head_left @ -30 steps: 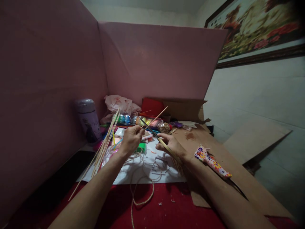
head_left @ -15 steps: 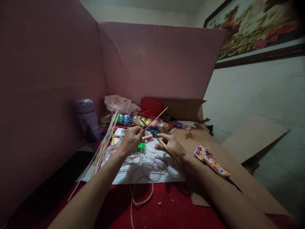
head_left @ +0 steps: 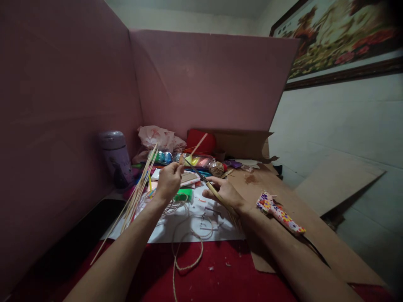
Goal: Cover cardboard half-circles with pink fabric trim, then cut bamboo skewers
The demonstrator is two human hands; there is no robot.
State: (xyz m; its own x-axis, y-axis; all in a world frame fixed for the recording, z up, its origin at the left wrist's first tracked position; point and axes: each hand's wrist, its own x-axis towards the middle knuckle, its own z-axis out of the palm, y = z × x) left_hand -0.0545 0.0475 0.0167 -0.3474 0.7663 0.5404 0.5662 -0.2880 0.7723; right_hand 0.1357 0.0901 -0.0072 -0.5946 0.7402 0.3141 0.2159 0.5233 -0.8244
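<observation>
My left hand (head_left: 169,181) is closed in a pinch on a thin wooden stick (head_left: 198,145), which slants up to the right and is blurred. Whether the stick is still in one piece at the fingertips cannot be made out. In my right hand (head_left: 225,193) are scissors (head_left: 213,192) with narrow dark blades and tan handles. Their blades point up and left, with the tips close to my left fingers. Below both hands, loops of twine (head_left: 189,266) lie over a white sheet (head_left: 201,235) and hang onto the red cloth (head_left: 220,281).
Several long sticks (head_left: 138,193) lean at the left, beside a purple bottle (head_left: 116,159). Colourful clay packs (head_left: 163,157) and a twine ball (head_left: 216,168) sit at the back. On the cardboard (head_left: 302,243) at the right lies a flower-patterned glue gun (head_left: 280,212). Pink panels (head_left: 208,84) stand behind.
My left hand has drawn slightly left, away from the scissors. The stick's upper part has shifted left and now looks shorter, steeper and blurred. My right hand has hardly moved.
</observation>
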